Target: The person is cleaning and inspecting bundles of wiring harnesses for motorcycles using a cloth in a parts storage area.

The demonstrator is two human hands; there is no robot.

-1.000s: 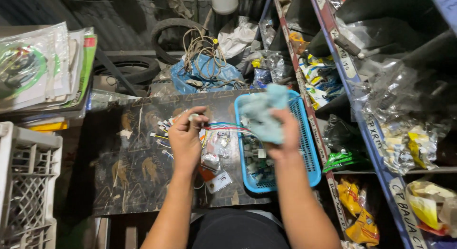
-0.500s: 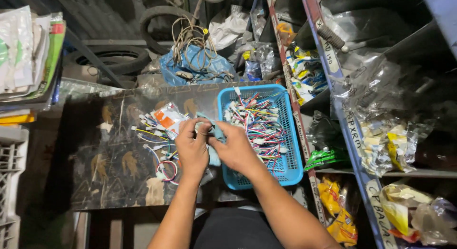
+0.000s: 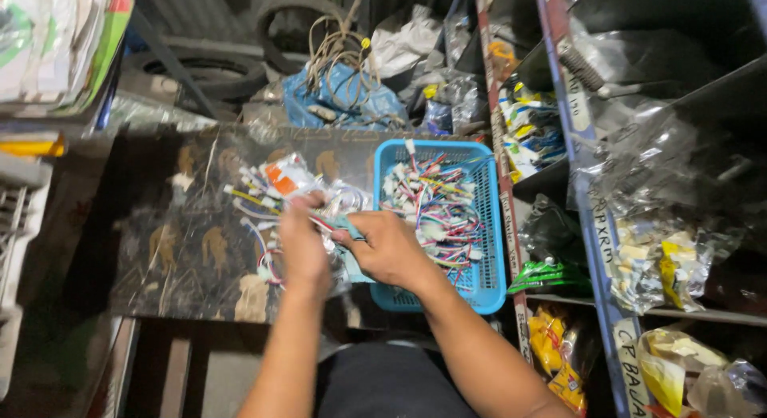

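My left hand (image 3: pixel 304 244) and my right hand (image 3: pixel 389 247) meet over the left edge of a blue plastic basket (image 3: pixel 489 226). Together they pinch a small teal cloth and clear packet (image 3: pixel 345 226) between the fingertips. The basket holds a tangle of coloured wire harnesses with white connectors (image 3: pixel 434 204). More loose wires and small plastic packets (image 3: pixel 272 190) lie on the dark patterned tabletop (image 3: pixel 176 242) just beyond my left hand.
Metal shelving (image 3: pixel 595 226) on the right is stuffed with clear bags of parts. A blue bag with cables (image 3: pixel 343 94) and tyres (image 3: pixel 204 66) sit behind the table. Stacked papers (image 3: pixel 56 42) and a white crate (image 3: pixel 16 218) stand at the left.
One second ago my right hand held a light blue cloth over the basket. It has come down to the basket's left edge and now meets my left hand on a small packet.
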